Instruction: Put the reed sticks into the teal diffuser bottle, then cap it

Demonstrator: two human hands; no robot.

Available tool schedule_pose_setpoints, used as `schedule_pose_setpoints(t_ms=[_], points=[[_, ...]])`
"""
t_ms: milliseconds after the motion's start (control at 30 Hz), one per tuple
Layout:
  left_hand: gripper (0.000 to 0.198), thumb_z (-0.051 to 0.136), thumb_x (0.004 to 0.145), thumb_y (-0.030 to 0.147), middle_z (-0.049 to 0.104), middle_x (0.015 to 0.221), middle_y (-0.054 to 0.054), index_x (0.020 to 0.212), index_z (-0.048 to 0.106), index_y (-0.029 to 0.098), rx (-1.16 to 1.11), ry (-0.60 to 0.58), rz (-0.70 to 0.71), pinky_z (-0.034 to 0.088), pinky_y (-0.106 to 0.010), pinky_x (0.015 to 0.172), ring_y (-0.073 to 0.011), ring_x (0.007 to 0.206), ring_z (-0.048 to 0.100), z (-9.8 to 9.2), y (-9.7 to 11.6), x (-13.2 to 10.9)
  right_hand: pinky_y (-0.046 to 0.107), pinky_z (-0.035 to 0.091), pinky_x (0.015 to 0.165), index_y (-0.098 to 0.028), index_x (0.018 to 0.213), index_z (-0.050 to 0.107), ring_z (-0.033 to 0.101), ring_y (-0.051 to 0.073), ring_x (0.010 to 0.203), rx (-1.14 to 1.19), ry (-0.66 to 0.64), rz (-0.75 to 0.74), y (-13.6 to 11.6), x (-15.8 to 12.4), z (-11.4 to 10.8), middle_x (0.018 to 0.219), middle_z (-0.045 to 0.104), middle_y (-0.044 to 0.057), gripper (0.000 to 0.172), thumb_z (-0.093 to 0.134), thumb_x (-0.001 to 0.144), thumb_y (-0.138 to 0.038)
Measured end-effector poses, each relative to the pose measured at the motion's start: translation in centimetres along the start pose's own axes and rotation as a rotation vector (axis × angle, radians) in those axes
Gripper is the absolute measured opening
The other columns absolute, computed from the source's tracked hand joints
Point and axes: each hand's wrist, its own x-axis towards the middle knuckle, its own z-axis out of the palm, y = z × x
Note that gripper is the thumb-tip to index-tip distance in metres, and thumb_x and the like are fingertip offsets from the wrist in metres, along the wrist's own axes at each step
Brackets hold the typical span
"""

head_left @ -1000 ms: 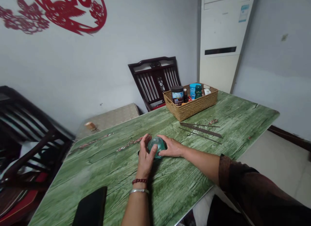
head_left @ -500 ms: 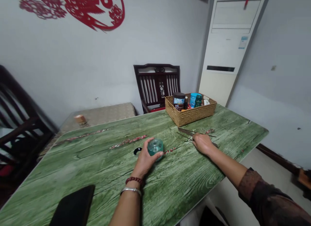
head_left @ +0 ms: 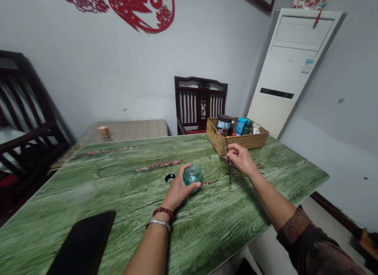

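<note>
My left hand (head_left: 178, 188) is wrapped round a squat teal glass bottle (head_left: 192, 175) standing on the green table. A small black ring (head_left: 170, 178) lies just left of that bottle. Pinched in the fingers of my right hand (head_left: 240, 158) is a thin dark stick (head_left: 230, 174), held nearly upright above the tabletop. More thin dark sticks (head_left: 225, 160) lie on the table beneath and beside the right hand, partly hidden by it.
A wicker basket (head_left: 245, 143) of jars and bottles stands behind my right hand. A black flat object (head_left: 84, 243) lies at front left. Beyond the green table (head_left: 141, 212) are a dark wooden chair (head_left: 202, 97) and a low surface with an orange-brown object (head_left: 103, 131).
My right hand has risen from the sticks on the table with one stick, now upright. My left hand stays round the bottle. The camera view has shifted slightly.
</note>
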Motion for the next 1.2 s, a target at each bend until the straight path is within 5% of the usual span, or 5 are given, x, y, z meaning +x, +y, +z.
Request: schedule_pose_setpoints(t_ms=[133, 267, 800, 1033, 1200], points=[[0.078, 0.077, 0.064, 0.044, 0.06, 0.127, -0.015, 0.13, 0.045, 0.017, 0.002, -0.004, -0.009, 0.044, -0.044, 0.1, -0.0302, 0.113, 0.06, 0.0, 0.1, 0.0, 0.02, 0.044, 0.049, -0.02, 0.101, 0.055, 0.061, 0.01, 0.054, 0.487, 0.098, -0.099, -4.7, 1.8, 1.6, 0.08, 0.069, -0.002, 0.026, 0.063, 0.081, -0.035], [0.079, 0.078, 0.062, 0.043, 0.06, 0.126, -0.014, 0.13, 0.045, 0.017, -0.021, -0.002, -0.008, 0.044, -0.043, 0.098, -0.0294, 0.111, 0.061, 0.1, -0.2, 0.0, 0.018, 0.045, 0.049, -0.021, 0.097, 0.055, 0.062, 0.008, 0.055, 0.576, 0.112, -0.199, -6.5, 2.6, 4.1, 0.08, 0.068, -0.002, 0.024, 0.066, 0.081, -0.036], [0.078, 0.078, 0.063, 0.044, 0.063, 0.119, -0.013, 0.129, 0.046, 0.017, -0.01, -0.005, 0.025, 0.047, -0.044, 0.095, -0.0282, 0.106, 0.062, 0.1, -0.3, 0.1, 0.024, 0.052, 0.056, -0.021, 0.096, 0.061, 0.059, 0.011, 0.056, 0.271, -0.067, -0.06, -2.6, 1.9, 10.0, 0.075, 0.066, -0.003, 0.02, 0.063, 0.078, -0.03], [0.078, 0.078, 0.062, 0.045, 0.065, 0.116, -0.011, 0.128, 0.048, 0.018, -0.002, 0.006, 0.006, 0.048, -0.043, 0.093, -0.0271, 0.101, 0.064, 0.0, 0.0, 0.2, 0.032, 0.048, 0.091, -0.018, 0.114, 0.065, 0.064, 0.019, 0.097, -0.329, 0.026, -0.165, 2.5, -1.1, 4.6, 0.108, 0.07, 0.008, 0.028, 0.055, 0.088, -0.024], [0.075, 0.077, 0.063, 0.045, 0.066, 0.114, -0.011, 0.127, 0.048, 0.019, -0.014, 0.002, 0.009, 0.048, -0.044, 0.094, -0.0275, 0.102, 0.064, 0.0, 0.2, 0.2, 0.036, 0.04, 0.103, -0.011, 0.126, 0.061, 0.057, 0.026, 0.117, -0.794, -0.037, 0.031, 7.9, -3.6, -0.8, 0.124, 0.064, 0.016, 0.038, 0.054, 0.092, -0.028]])
